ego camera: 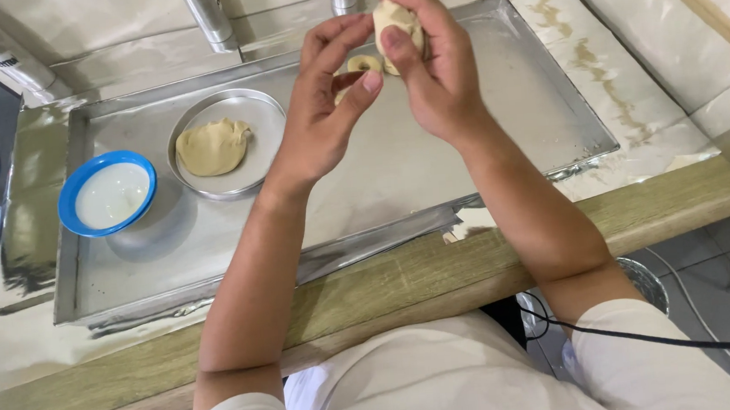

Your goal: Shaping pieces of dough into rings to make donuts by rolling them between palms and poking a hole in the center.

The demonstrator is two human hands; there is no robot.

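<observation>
A lump of pale dough [395,19] was held in the right hand [428,63] at the upper centre of the frame, with the fingers curled closed around it and the thumb pressed against its front. The left hand [324,105] was raised just beside it, partly open, with its thumb extended toward the right hand; nothing was seen to be gripped in it. Both hands were held above a large metal tray [505,127]. A small dough ring [364,63] was seen between the hands. At left of the frame, a round metal pan [248,183] containing a flattened dough piece [211,147] and a blue bowl [68,187] of white liquid were placed on the tray.
</observation>
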